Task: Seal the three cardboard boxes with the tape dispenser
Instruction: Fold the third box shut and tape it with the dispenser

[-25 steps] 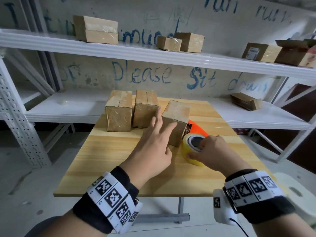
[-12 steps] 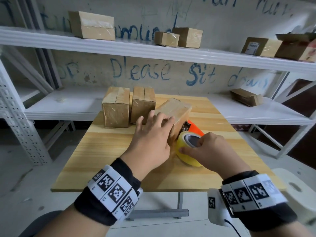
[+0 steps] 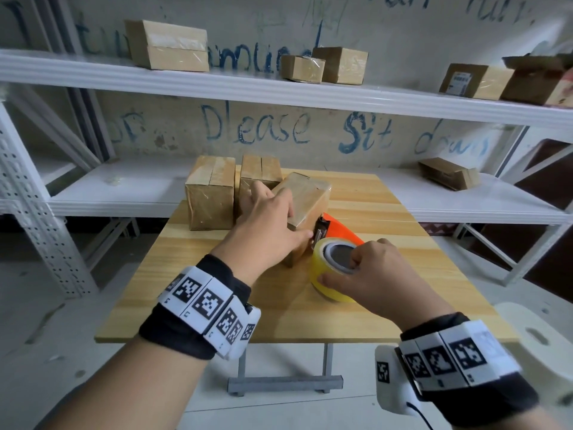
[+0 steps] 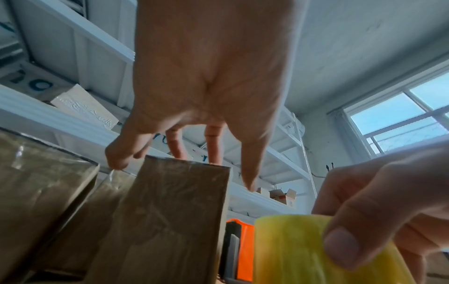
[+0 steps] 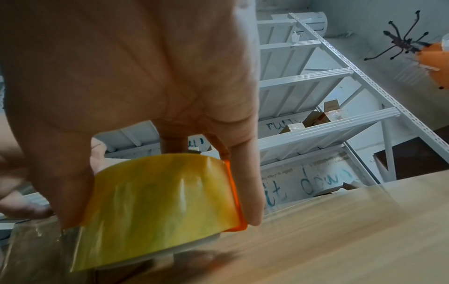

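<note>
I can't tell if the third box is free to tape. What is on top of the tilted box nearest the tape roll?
The left hand rests on the tilted box, fingers spread over its top. Nothing else shows there. The hand covers part of the top, so the flap seam cannot be seen.

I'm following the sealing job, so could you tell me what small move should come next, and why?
Probably draw the tape dispenser up the near face of the tilted box: the right hand grips its yellow roll beside that box, and the left hand steadies the box's top.
</note>
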Demonstrator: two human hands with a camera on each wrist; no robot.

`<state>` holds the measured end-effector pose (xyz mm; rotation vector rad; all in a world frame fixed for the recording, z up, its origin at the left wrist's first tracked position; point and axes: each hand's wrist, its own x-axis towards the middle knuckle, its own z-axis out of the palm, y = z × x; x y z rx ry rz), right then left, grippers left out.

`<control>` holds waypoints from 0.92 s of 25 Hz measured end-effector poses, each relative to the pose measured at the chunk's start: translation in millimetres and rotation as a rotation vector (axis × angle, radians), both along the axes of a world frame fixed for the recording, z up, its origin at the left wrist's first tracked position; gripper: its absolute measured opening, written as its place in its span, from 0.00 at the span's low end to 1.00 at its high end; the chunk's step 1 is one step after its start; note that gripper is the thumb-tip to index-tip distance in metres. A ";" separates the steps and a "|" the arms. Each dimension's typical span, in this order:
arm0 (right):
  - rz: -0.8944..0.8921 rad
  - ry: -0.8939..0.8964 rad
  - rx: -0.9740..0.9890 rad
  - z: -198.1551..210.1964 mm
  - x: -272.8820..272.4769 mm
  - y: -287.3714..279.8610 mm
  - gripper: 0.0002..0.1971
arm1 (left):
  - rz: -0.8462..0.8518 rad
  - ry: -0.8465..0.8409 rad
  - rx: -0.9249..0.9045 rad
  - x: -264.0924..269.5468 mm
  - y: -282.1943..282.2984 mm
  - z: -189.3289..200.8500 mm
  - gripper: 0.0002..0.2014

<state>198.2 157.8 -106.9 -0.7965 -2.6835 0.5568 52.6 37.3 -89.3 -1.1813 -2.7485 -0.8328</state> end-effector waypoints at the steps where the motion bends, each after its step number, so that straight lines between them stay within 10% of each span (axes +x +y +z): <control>1: 0.001 0.006 -0.004 -0.1 0.7 0.0 0.24 | 0.008 -0.011 0.009 -1.0 0.7 -0.4 0.19; 23: -0.246 -0.204 0.013 -7.0 5.4 26.0 0.26 | 0.070 -0.027 -0.027 -1.7 -12.1 -8.1 0.39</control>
